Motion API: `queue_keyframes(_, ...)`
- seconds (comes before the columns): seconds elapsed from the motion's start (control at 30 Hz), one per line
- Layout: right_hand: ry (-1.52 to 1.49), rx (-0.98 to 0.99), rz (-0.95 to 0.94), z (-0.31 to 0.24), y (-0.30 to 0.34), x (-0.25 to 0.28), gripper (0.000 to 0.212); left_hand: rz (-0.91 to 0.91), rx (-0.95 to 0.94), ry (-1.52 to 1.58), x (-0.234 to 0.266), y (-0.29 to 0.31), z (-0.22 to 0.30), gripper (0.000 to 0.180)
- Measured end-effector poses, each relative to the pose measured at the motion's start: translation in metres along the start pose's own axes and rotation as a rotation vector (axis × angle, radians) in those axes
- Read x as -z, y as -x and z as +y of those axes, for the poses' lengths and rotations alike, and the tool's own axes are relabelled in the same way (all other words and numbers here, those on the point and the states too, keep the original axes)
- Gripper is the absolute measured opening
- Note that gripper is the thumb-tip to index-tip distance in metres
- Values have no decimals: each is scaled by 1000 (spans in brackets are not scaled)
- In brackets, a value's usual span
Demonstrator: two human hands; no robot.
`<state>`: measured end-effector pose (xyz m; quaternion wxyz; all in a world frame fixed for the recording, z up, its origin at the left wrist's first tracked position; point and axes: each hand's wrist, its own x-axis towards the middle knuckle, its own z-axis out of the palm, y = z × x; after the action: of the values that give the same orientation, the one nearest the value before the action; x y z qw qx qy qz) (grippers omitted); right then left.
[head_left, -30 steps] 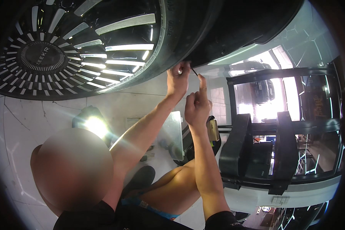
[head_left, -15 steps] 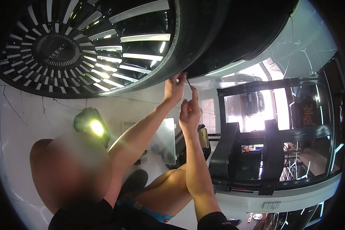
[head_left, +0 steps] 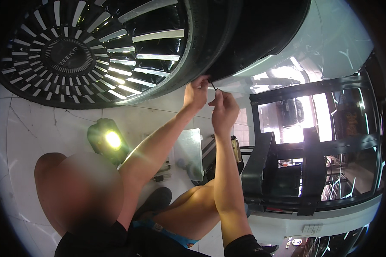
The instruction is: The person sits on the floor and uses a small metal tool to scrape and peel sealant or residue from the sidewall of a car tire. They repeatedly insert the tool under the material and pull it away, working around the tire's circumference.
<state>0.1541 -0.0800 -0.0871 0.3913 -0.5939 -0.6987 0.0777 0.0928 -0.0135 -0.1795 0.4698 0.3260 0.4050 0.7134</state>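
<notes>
A thin dark rod (head_left: 212,85), perhaps a slim hand tool, slants between my hands just below the dark trim edge beside the car wheel. My right hand (head_left: 225,112) is closed, with thumb and fingers pinching the rod's lower end. My left hand (head_left: 196,95) is raised beside it, its fingertips curled together at the rod's upper end, against the trim edge. What the left fingers grip there is too small to make out. The black tyre (head_left: 167,92) and the spoked wheel (head_left: 70,55) stand close above and left of my hands.
A lit work lamp (head_left: 107,139) stands on the pale tiled floor (head_left: 30,124). A clear flat case (head_left: 191,154) lies below my forearms, with small items nearby. A black-framed rack (head_left: 283,150) is at right, beside a glossy pale body panel (head_left: 330,38). A blurred rounded shape (head_left: 79,188) fills the lower left.
My right hand has shifted slightly right; its raised index finger has folded in to pinch the rod. My left hand stays at the trim edge. The whole view has shifted slightly.
</notes>
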Motion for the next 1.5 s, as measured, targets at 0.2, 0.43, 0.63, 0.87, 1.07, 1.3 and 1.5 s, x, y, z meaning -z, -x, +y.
queue_keyframes(0.2,-484,-704,-285,-9,-28,27,20,-3,72,41,-4,-1,0,32)
queue_keyframes(0.43,-428,-632,-292,-10,-22,17,17,11,41,66,-1,-2,10,33)
queue_keyframes(0.63,-530,-707,-285,-4,-14,20,17,59,2,72,-10,-2,1,29)
queue_keyframes(0.87,-566,-784,-253,8,-4,8,17,7,9,17,-4,0,2,28)
queue_keyframes(1.07,-530,-683,-278,5,1,8,22,-31,-23,-9,0,-1,0,29)
queue_keyframes(1.3,-539,-590,-178,-10,-1,-2,23,-63,-74,-62,4,-3,4,30)
queue_keyframes(1.5,97,-182,-43,-25,-26,17,33,-45,-95,-97,5,5,15,23)
